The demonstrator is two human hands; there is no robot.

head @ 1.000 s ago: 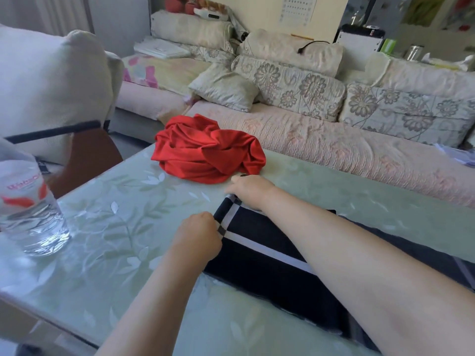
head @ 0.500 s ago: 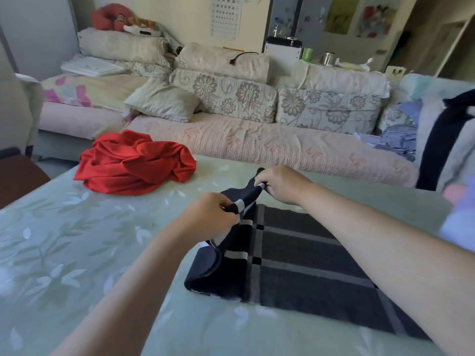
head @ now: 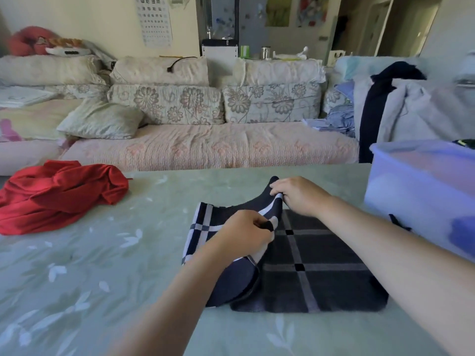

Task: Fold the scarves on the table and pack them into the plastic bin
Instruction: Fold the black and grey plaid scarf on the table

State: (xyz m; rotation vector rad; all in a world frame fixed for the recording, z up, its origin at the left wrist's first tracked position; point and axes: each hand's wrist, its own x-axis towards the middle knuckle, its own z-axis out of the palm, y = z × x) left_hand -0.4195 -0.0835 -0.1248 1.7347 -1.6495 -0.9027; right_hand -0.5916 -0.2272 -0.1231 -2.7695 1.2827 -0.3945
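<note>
The dark scarf (head: 321, 265) lies mid-worktop (head: 102, 265), its right part flat and its left end lifted and turned over toward the right. With our left hand (head: 244, 232) we pinch the near corner of that raised end, the grip clamped on the cloth. Our right hand (head: 298, 194) pinches the far corner, its grip likewise clamped on the dark scarf. The red scarf (head: 59, 196) sits crumpled at the far left, well apart. The bin (head: 421, 191) stands at the right, near the dark scarf's flat end. A sofa (head: 205, 147) runs behind the worktop.
</note>
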